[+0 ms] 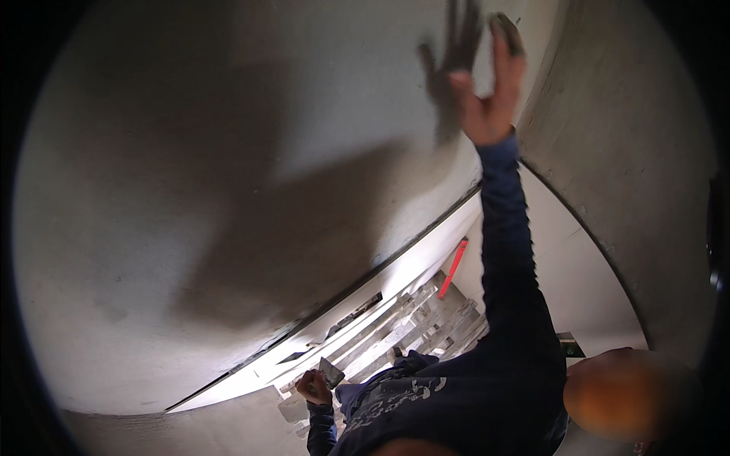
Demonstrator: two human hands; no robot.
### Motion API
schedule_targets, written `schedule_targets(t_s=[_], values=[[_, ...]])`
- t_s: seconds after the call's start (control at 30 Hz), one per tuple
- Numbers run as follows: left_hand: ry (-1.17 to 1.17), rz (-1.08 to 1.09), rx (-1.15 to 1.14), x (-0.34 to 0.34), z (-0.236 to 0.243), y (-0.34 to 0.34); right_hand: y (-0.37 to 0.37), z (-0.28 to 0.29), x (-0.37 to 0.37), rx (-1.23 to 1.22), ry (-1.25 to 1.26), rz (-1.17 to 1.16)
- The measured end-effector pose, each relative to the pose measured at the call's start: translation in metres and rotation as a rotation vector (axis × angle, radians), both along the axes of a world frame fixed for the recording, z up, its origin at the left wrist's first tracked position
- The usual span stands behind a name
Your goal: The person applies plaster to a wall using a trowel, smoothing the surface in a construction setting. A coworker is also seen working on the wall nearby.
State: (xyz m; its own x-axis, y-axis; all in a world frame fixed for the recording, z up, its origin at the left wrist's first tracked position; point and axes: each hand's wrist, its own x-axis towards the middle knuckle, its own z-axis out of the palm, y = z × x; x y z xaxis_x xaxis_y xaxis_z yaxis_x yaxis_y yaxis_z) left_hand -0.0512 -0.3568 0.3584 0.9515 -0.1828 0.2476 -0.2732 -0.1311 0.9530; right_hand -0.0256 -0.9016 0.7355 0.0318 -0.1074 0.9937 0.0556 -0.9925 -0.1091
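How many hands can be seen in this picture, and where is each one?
2. One hand is raised high against the grey wall, holding a dark tool at its fingertips. The other hand is low, near the bottom edge, holding a small flat blade. No others show.

Head camera tilted upward, close to ceiling.

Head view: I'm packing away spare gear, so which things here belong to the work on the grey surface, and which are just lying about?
In use:
- co-worker's raised hand with dark tool against the grey surface
- co-worker's lower hand holding a small flat blade

Lying about:
- red bar
- pale ladder-like frame
- small dark box
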Motion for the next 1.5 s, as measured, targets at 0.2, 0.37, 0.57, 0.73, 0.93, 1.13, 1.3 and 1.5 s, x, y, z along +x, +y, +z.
schedule_targets(t_s=[0.2, 0.37, 0.57, 0.73, 0.93, 1.13, 1.3, 1.5], values=[[0.042, -0.048, -0.075, -0.004, -0.003, -0.027, -0.030, -0.016, 0.041, 0.035, 0.046, -0.154], [0.006, 0.046, -0.200, -0.010, 0.023, -0.042, -0.045, -0.054, 0.024, 0.167, 0.182, -0.119], [0.007, 0.065, -0.110, -0.007, 0.015, -0.028, -0.045, -0.047, -0.018, 0.157, 0.448, -0.205], [-0.053, 0.068, -0.055, -0.011, 0.002, -0.011, -0.020, -0.034, -0.033, 0.046, 0.647, -0.555], [-0.046, 0.133, -0.113, -0.026, -0.006, -0.007, -0.026, -0.033, -0.039, 0.016, 0.613, -0.426], [-0.036, 0.062, 0.012, -0.029, -0.018, 0.009, -0.015, -0.016, -0.030, 0.058, 0.510, -0.459], [-0.046, 0.025, 0.006, -0.031, -0.007, -0.009, -0.021, 0.018, -0.028, 0.003, 0.574, -0.654], [-0.025, -0.020, 0.038, -0.033, 0.013, -0.029, -0.054, 0.012, -0.033, 0.071, 0.484, -0.588]])
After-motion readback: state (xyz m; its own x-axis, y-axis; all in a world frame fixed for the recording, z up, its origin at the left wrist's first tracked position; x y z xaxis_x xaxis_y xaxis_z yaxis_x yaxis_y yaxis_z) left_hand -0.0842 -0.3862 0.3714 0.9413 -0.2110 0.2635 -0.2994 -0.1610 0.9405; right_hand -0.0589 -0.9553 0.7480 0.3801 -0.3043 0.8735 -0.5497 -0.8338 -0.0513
